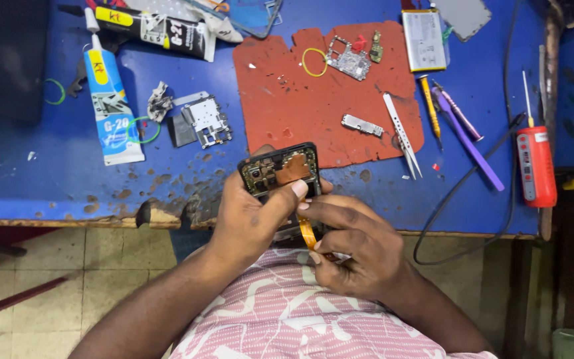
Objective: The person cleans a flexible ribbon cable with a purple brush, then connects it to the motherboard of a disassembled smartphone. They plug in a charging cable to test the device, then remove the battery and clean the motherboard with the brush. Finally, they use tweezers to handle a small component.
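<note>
My left hand (250,216) grips an opened black phone body (279,169) from its left side, thumb pressed across its lower part. The phone's back is off and its inner copper-coloured parts show. My right hand (348,249) sits just below and right of the phone, with its fingertips pinching an orange flex ribbon (307,231) that runs out of the phone. Both hands hover over the front edge of the blue workbench (68,173), above my pink patterned shirt.
A red mat (280,106) holds a circuit board (348,58), a small metal shield (361,124), a yellow rubber band (313,62) and tweezers (401,135). A battery (424,40), purple pry tool (466,136), red screwdriver (535,163), glue tubes (111,106) and metal frame (204,121) lie around.
</note>
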